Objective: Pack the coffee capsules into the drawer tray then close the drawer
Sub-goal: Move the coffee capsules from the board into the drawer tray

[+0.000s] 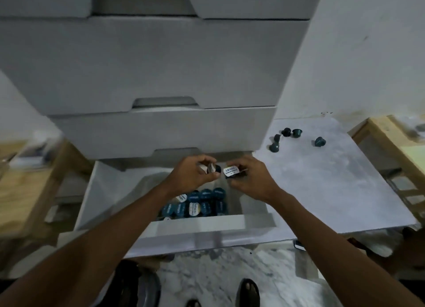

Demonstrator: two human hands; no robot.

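Basically mid-pack, bottom drawer (96,191) pulled out, tray (197,224) inside it partly filled with capsules (197,203) in the middle, lids up, some tilted. Left hand (193,171) is above the back of the tray, fingers curled closed around a dark capsule (212,168), pinched near its rim. Right hand (250,178) just beside it, fingers pinched on a white-lidded capsule (231,171), lid facing camera. The two held capsules nearly touch.

Risks: both grips are fingertip-only, so bumping the two together could knock one loose into the drawer gap beside the tray, not the tray itself. Packed ones already sit uneven; dropping more on top likely leaves a pile too high for the drawer to shut cleanly.

Further right, five loose capsules (286,137) lie on the grey board (333,180), well apart from the tray; they're round, could roll off if brushed. Easy to close the drawer with them forgotten.
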